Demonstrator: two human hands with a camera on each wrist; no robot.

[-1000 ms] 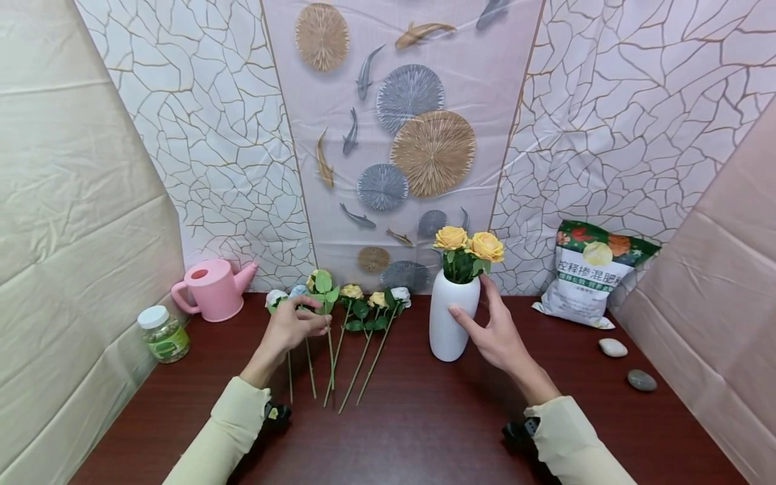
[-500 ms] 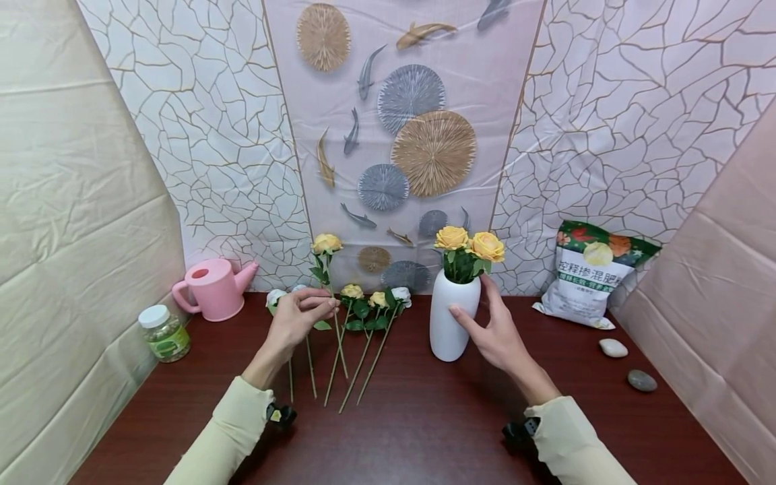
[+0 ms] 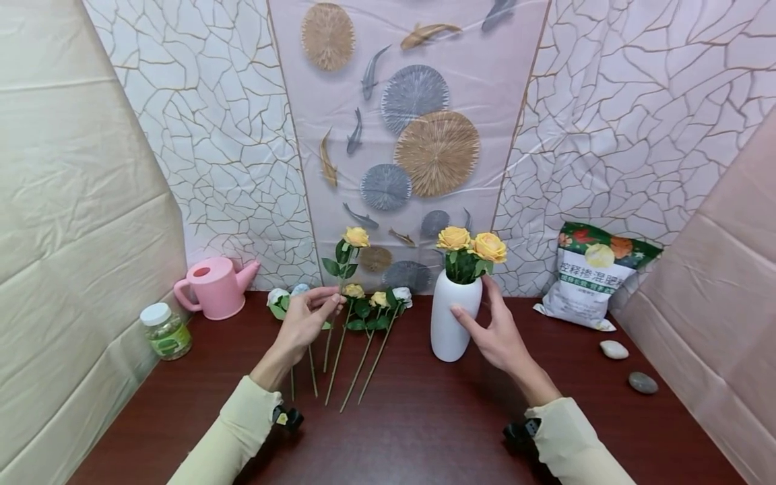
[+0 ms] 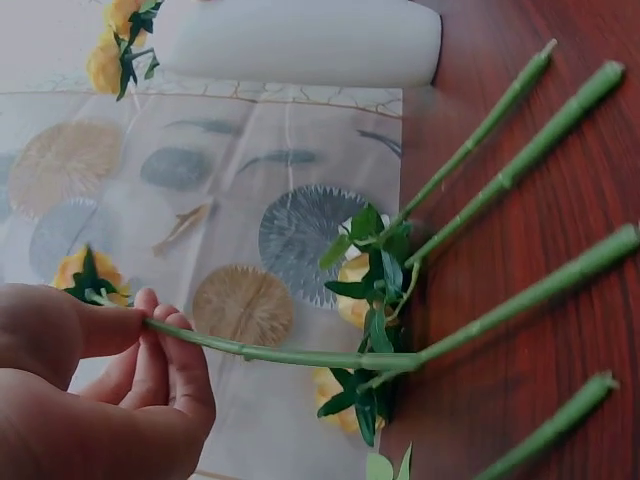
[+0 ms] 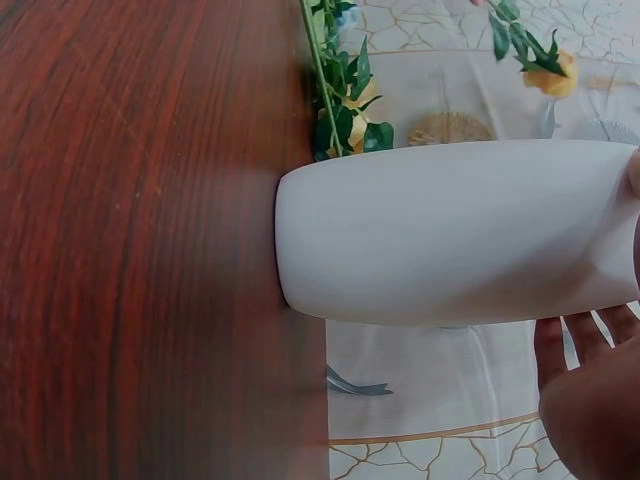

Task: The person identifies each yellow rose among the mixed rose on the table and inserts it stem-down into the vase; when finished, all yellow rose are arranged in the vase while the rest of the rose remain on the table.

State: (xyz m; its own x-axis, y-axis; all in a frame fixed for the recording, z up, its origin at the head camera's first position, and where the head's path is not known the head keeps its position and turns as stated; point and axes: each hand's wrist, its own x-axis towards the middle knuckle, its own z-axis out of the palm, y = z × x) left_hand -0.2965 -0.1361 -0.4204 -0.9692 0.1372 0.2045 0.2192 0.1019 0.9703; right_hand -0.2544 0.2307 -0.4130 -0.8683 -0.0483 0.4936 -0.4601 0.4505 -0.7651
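My left hand (image 3: 306, 323) pinches the stem of a yellow rose (image 3: 356, 236) between thumb and fingertips, bloom up. In the left wrist view its green stem (image 4: 290, 355) runs out past the fingers toward the table. My right hand (image 3: 494, 330) grips the upper side of a white vase (image 3: 450, 323), thumb on the front and fingers round the far side. Two yellow roses (image 3: 471, 244) with green leaves stand in the vase. The right wrist view shows the vase's base (image 5: 290, 240) on the dark red tabletop. Several roses, yellow (image 3: 378, 299), white (image 3: 403, 295) and pale blue, lie left of the vase.
A pink watering can (image 3: 215, 289) and a white-lidded jar (image 3: 165, 331) stand at the left. On the right are a fertilizer bag (image 3: 585, 276), a white stone (image 3: 613, 349) and a grey stone (image 3: 642, 382). A patterned cloth hangs behind the table (image 3: 388, 438).
My left hand has raised the yellow rose from among the lying flowers, turned its bloom upright and carried it rightward. The right hand keeps its grip on the vase.
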